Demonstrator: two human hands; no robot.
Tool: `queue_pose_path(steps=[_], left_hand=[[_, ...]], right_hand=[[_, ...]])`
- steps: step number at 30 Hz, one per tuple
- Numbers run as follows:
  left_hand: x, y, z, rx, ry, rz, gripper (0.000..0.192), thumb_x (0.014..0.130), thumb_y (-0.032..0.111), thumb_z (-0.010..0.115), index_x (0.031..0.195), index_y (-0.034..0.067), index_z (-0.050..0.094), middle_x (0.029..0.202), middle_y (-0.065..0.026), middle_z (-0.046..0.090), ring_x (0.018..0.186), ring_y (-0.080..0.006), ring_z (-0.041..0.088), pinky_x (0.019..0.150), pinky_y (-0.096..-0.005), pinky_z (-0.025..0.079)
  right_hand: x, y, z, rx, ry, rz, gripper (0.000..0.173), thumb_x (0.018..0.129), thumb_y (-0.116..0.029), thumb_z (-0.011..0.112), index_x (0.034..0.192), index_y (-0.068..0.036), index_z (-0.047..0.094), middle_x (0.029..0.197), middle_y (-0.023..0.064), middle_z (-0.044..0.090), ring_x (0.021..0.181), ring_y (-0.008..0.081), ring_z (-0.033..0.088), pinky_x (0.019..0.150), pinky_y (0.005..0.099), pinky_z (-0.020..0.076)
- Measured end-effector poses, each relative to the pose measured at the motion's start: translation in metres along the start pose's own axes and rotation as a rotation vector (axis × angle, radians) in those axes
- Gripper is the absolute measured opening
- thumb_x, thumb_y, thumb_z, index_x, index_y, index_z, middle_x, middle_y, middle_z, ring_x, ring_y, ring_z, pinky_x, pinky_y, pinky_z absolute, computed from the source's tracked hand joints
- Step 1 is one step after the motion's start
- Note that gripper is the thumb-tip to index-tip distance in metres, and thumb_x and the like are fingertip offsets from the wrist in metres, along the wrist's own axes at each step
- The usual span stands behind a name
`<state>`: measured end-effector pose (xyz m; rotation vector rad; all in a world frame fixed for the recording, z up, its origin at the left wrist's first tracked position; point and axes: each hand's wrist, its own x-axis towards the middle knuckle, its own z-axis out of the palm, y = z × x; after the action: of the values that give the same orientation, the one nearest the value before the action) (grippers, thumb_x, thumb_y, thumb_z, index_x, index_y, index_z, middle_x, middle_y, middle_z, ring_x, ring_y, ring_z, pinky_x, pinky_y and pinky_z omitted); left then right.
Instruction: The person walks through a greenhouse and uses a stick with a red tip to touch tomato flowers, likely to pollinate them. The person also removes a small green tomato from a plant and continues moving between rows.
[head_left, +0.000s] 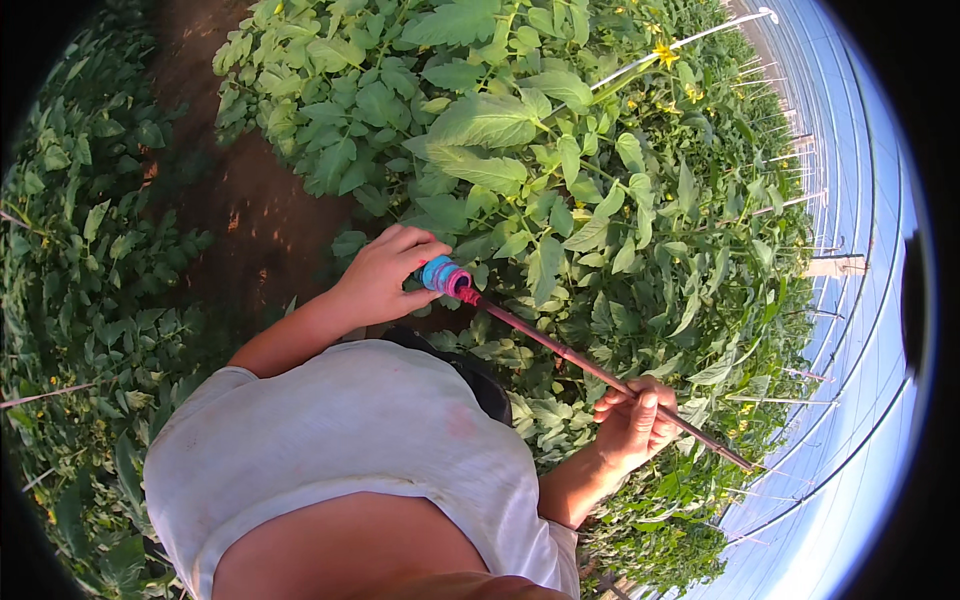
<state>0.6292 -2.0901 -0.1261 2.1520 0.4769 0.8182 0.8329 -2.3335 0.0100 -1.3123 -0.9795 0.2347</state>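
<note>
My left hand (394, 274) is closed around a small bottle (442, 275), blue and pink about its neck, tilted with its mouth to the right. A thin reddish-brown stick (559, 346) enters the bottle's mouth, its end there coated bright pink. Farther along, my right hand (641, 420) grips the stick between thumb and fingers, and its other end sticks out beyond the hand. The bottle's base is hidden by my left palm. Leafy tomato plants (487, 124) with yellow flowers (664, 54) grow close in front of both hands.
Another row of plants (90, 262) grows on the left, across a strip of bare soil (255, 217). A white string (637, 61) runs taut through the upper foliage. Curved greenhouse framing with wires (855, 187) and a wooden post (836, 265) stand at the right.
</note>
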Motion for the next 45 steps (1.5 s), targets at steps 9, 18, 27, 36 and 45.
queue_pose_path(steps=[9, 18, 27, 36, 45], left_hand=[[0.006, -0.012, -0.048, -0.009, 0.125, -0.046, 0.050, 0.071, 0.014, 0.080, 0.117, 0.006, 0.063, 0.114, -0.0123, 0.061, 0.103, -0.0315, 0.059, 0.088, -0.0399, 0.049], [-0.012, -0.013, -0.060, 0.075, 0.169, -0.050, 0.051, 0.070, 0.011, 0.081, 0.117, 0.005, 0.062, 0.113, -0.0130, 0.062, 0.104, -0.0323, 0.059, 0.088, -0.0389, 0.049], [-0.029, -0.003, -0.071, 0.166, 0.269, -0.110, 0.051, 0.069, 0.006, 0.080, 0.116, 0.003, 0.063, 0.113, -0.0132, 0.063, 0.105, -0.0284, 0.061, 0.091, -0.0362, 0.048], [-0.025, 0.007, -0.067, 0.175, 0.291, -0.109, 0.052, 0.068, 0.008, 0.082, 0.117, 0.005, 0.063, 0.112, -0.0135, 0.063, 0.105, -0.0316, 0.060, 0.089, -0.0393, 0.049], [-0.025, 0.020, -0.065, 0.208, 0.269, -0.085, 0.051, 0.069, 0.003, 0.081, 0.116, 0.000, 0.062, 0.112, -0.0138, 0.063, 0.102, -0.0257, 0.061, 0.089, -0.0342, 0.049]], right_hand=[[0.033, -0.001, 0.010, -0.024, 0.421, -0.415, 0.035, 0.102, -0.025, 0.050, 0.110, 0.008, 0.057, 0.086, 0.0223, 0.069, 0.066, 0.0261, 0.067, 0.049, 0.0250, 0.0516], [0.105, 0.045, 0.036, -0.189, 0.406, -0.438, 0.028, 0.099, -0.014, 0.057, 0.116, 0.009, 0.058, 0.096, 0.0225, 0.068, 0.077, 0.0253, 0.070, 0.060, 0.0290, 0.0564], [0.111, 0.067, 0.035, -0.097, 0.405, -0.366, 0.027, 0.099, -0.013, 0.055, 0.115, 0.010, 0.058, 0.096, 0.0219, 0.068, 0.079, 0.0249, 0.070, 0.059, 0.0277, 0.0570], [0.126, 0.070, 0.033, -0.085, 0.412, -0.354, 0.026, 0.100, -0.012, 0.053, 0.116, 0.009, 0.058, 0.095, 0.0215, 0.068, 0.078, 0.0230, 0.069, 0.060, 0.0282, 0.0564], [0.102, 0.063, 0.014, 0.026, 0.478, -0.461, 0.028, 0.100, -0.015, 0.054, 0.112, 0.010, 0.057, 0.089, 0.0230, 0.067, 0.072, 0.0259, 0.068, 0.057, 0.0287, 0.0559]])
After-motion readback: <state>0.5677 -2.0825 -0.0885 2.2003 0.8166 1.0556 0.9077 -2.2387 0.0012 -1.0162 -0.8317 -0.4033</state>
